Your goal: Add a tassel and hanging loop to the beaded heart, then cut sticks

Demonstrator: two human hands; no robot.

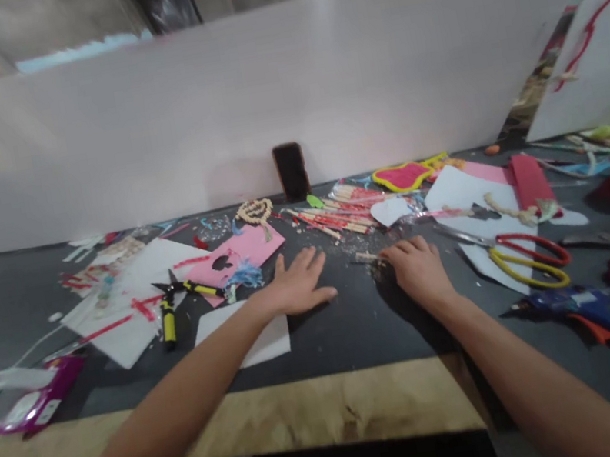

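My left hand [299,282] lies palm down on the dark tabletop [351,330] with its fingers spread and nothing in it. Under that wrist is a blank white sheet [265,340], and just beyond it are pink paper [255,246] with a dark cut-out shape and a tuft of blue threads [245,274]. My right hand [420,270] rests on the table with fingers curled together. At its fingertips are a short pale stick [367,257] and a small heap of scraps [379,269]. Whatever its fingers may hold is hidden from above.
Yellow-and-black pliers [168,321] lie at left. Red-and-yellow scissors [525,254] and a blue glue gun [587,306] are at right. Red-and-white sticks [338,215] lie in front of an upright phone [292,172]. A white partition [148,130] stands along the back.
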